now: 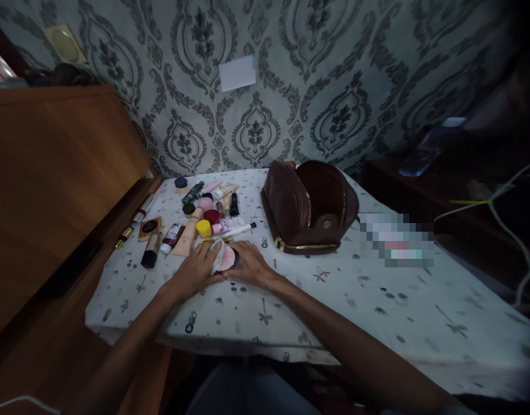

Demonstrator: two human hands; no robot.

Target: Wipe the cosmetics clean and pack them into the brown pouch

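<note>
My left hand [201,266] has its fingers closed on a crumpled white wipe [218,257] at the near side of the cosmetics. The wipe lies against a round pink compact [227,259]. Around the compact's other side curl the fingers of my right hand [251,262], holding it low over the table. Just beyond my hands are a jar with a yellow lid [203,228], a beige tube [188,233] and a white pen-like stick [240,229]. A thin gold-coloured item [213,240] is partly hidden by my left fingers.
A brown cosmetic bag [286,219] stands unzipped on the patterned tablecloth [291,311], right of my hands. Several tubes, jars and a dark red bottle [173,236] lie to the left. A wooden panel [61,190] borders the left side; a plastic bottle [429,151] is far right.
</note>
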